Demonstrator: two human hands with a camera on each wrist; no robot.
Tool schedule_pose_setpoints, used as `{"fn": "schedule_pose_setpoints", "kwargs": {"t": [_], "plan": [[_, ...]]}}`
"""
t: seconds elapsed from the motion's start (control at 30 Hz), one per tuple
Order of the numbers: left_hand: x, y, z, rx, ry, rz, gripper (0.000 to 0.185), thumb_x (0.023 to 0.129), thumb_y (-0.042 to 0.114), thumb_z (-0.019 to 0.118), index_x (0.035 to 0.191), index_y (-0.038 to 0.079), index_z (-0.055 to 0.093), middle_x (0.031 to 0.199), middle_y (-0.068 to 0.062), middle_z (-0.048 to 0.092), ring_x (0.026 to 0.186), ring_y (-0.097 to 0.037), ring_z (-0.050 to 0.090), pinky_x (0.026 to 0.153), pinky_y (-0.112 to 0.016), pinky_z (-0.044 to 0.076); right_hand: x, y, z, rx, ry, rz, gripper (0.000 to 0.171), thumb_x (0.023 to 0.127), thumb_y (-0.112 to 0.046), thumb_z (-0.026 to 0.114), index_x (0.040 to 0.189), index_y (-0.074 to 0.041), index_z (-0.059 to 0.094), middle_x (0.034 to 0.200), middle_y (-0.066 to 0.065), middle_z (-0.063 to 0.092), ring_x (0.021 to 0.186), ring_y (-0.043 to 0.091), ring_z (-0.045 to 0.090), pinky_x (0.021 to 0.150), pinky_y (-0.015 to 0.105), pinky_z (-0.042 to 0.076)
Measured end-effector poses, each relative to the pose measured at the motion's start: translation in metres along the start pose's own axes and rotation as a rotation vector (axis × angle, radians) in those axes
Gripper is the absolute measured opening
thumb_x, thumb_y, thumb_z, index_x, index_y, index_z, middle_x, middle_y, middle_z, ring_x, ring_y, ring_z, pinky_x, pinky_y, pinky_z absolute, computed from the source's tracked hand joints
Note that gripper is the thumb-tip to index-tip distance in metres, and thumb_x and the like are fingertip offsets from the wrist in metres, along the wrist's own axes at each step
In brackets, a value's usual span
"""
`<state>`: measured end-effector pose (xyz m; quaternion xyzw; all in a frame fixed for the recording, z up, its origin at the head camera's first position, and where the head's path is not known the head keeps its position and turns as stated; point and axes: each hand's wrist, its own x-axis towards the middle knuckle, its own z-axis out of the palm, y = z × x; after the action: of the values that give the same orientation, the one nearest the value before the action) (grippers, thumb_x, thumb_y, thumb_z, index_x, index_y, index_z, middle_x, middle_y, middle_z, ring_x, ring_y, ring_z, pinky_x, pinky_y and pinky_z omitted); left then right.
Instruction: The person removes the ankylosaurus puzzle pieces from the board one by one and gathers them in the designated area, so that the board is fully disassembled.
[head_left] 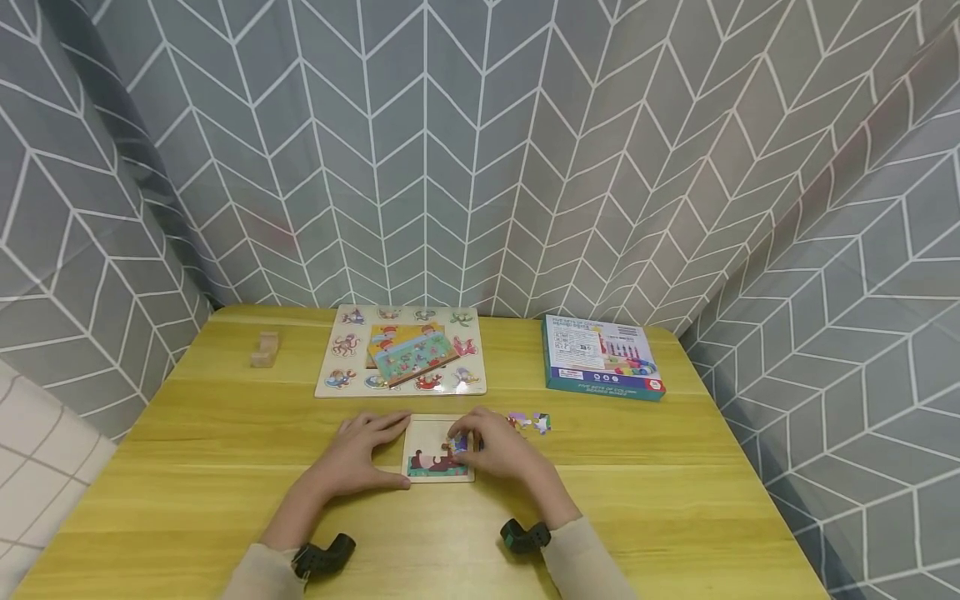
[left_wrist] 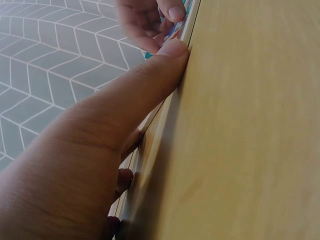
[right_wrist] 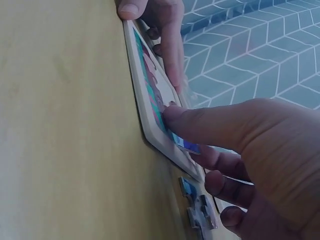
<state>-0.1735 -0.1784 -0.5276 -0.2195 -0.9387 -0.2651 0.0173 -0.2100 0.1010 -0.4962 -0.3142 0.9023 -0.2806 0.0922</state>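
Observation:
A small wooden jigsaw tray (head_left: 425, 432) lies on the table, its lower part filled with brown and green picture pieces. My left hand (head_left: 362, 454) rests along the tray's left side, thumb at the near corner and index finger at the far one, both fairly straight. With thumb and fingertips, my right hand (head_left: 498, 446) pinches a colourful puzzle piece (head_left: 458, 444) over the tray's right side. In the right wrist view that piece (right_wrist: 189, 145) shows blue and purple under the thumb. Loose puzzle pieces (head_left: 534, 422) lie just beyond the right hand.
Farther back, a large white peg-puzzle board (head_left: 326, 375) with sea animals carries two colourful picture boards (head_left: 417, 357). A boxed set (head_left: 600, 357) stands at the back right, and small wooden blocks (head_left: 266, 349) sit at the back left. Patterned curtain (head_left: 465, 167) surrounds the table.

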Motion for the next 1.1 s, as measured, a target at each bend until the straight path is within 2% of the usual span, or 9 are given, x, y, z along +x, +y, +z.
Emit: {"fn": "schedule_pose_setpoints", "kwargs": {"t": [0.07,0.27,0.37,0.47,0.73,0.9,1.1], "plan": [[0.0,0.0,0.001,0.001,0.001,0.0,0.104,0.066,0.079,0.07,0.15,0.024,0.045,0.155,0.008,0.041,0.112,-0.013,0.042,0.09,-0.042,0.032,0.0,0.0,0.0,-0.005,-0.007,-0.006,0.025,0.088,-0.026,0.076,0.113,-0.021,0.072,0.104,-0.007,0.062,0.088,0.009,0.054,0.079,0.026,0.048],[0.0,-0.001,0.001,-0.004,-0.007,0.006,0.103,0.066,0.079,0.069,0.15,0.024,0.045,0.155,0.008,0.04,0.115,-0.015,0.042,0.092,-0.044,0.031,0.0,-0.001,-0.004,-0.022,-0.038,-0.012,0.027,0.09,-0.023,0.074,0.116,-0.019,0.073,0.109,-0.007,0.065,0.094,0.009,0.056,0.085,0.026,0.048],[0.0,-0.001,0.002,-0.009,-0.004,0.008,0.103,0.066,0.078,0.071,0.15,0.024,0.045,0.155,0.008,0.04,0.116,-0.015,0.042,0.091,-0.044,0.031,0.0,-0.001,-0.004,-0.022,-0.046,-0.018,0.028,0.09,-0.022,0.073,0.118,-0.019,0.073,0.105,-0.008,0.065,0.09,0.01,0.055,0.081,0.024,0.048],[-0.001,-0.002,0.003,-0.007,0.003,0.008,0.103,0.066,0.078,0.071,0.15,0.024,0.045,0.155,0.009,0.041,0.116,-0.014,0.042,0.091,-0.042,0.031,0.001,0.0,-0.004,-0.007,-0.044,-0.015,0.029,0.091,-0.024,0.073,0.119,-0.019,0.072,0.103,-0.01,0.063,0.087,0.01,0.055,0.076,0.022,0.046],[-0.001,-0.002,0.003,-0.009,0.009,0.009,0.103,0.066,0.079,0.071,0.15,0.024,0.046,0.155,0.009,0.042,0.116,-0.015,0.042,0.092,-0.044,0.031,-0.003,0.001,-0.006,0.028,-0.019,-0.018,0.03,0.093,-0.027,0.07,0.123,-0.021,0.07,0.108,-0.008,0.061,0.089,0.014,0.054,0.078,0.024,0.046],[-0.001,-0.002,0.002,-0.004,-0.005,0.003,0.104,0.066,0.08,0.069,0.151,0.024,0.044,0.156,0.009,0.04,0.119,-0.016,0.042,0.094,-0.045,0.031,-0.01,0.009,-0.009,0.049,0.03,-0.03,0.031,0.093,-0.024,0.071,0.123,-0.017,0.069,0.107,-0.006,0.061,0.087,0.013,0.055,0.076,0.025,0.047],[-0.001,-0.003,0.003,-0.006,-0.001,0.005,0.105,0.065,0.081,0.068,0.15,0.024,0.045,0.156,0.009,0.039,0.119,-0.015,0.041,0.094,-0.044,0.031,-0.038,0.029,-0.023,0.088,0.137,0.022,0.027,0.092,-0.021,0.072,0.118,-0.017,0.069,0.111,-0.006,0.063,0.097,0.014,0.06,0.087,0.033,0.051]]}}
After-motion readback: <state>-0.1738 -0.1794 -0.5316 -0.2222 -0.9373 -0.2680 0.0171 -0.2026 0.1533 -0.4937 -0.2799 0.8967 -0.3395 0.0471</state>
